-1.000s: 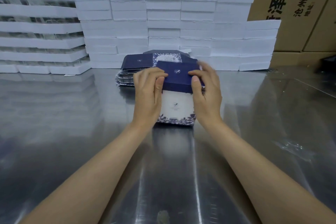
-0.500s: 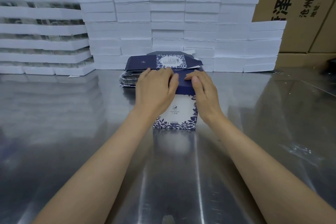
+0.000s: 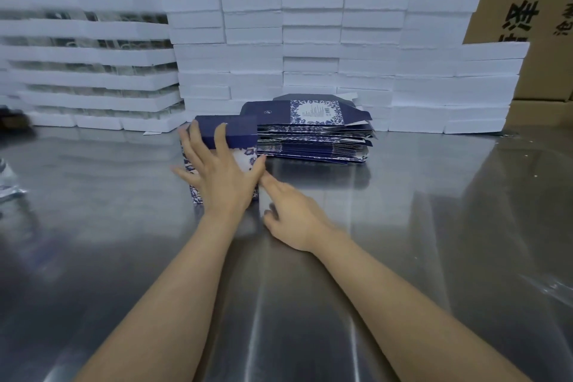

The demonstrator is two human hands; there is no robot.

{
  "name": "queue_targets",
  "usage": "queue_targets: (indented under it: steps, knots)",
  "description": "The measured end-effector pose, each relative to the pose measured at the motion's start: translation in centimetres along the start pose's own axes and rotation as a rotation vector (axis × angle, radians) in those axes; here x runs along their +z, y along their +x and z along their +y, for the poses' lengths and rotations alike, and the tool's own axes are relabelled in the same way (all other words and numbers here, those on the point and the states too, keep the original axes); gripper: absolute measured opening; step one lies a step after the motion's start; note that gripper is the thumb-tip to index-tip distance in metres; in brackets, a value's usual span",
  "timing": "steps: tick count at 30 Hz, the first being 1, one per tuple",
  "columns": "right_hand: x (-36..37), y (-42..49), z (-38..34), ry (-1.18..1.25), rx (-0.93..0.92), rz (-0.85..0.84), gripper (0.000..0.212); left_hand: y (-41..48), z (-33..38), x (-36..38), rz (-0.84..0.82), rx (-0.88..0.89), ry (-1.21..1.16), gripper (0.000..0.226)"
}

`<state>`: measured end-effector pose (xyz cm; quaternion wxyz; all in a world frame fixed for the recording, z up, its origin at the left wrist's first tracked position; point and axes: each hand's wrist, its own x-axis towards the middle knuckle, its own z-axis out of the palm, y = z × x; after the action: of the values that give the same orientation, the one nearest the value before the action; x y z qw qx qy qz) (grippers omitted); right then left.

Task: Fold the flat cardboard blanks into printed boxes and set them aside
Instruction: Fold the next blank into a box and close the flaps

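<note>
Head view: at far left, foam trays (image 3: 93, 77) stand stacked, with clear items between the layers too blurred to name. The left hand (image 3: 221, 170) lies spread, fingers straight, against the folded box (image 3: 231, 133), which stands closed on the steel table (image 3: 434, 211). The right hand (image 3: 294, 219) rests on the table beside the box, forefinger out, holding nothing. The blanks (image 3: 313, 139) lie stacked just right of the box.
</note>
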<state>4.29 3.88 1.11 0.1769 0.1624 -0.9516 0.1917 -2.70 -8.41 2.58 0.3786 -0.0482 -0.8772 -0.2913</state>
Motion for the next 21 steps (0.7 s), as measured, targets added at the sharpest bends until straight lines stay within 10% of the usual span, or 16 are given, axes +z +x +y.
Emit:
queue_targets:
  steps: [5,10,21]
  knots:
    - [0.3,0.9,1.9,0.151,-0.056,-0.043,0.062,3.5,-4.6,1.4,0.09,-0.082,0.088,0.079]
    - [-1.4,2.1,7.0,0.043,0.082,0.26,0.048,7.5,-8.4,4.1,0.119,-0.106,0.103,0.074]
    - [-0.2,6.1,10.8,-0.027,0.098,0.475,0.039,14.7,-8.4,13.1,-0.148,0.052,-0.249,0.061]
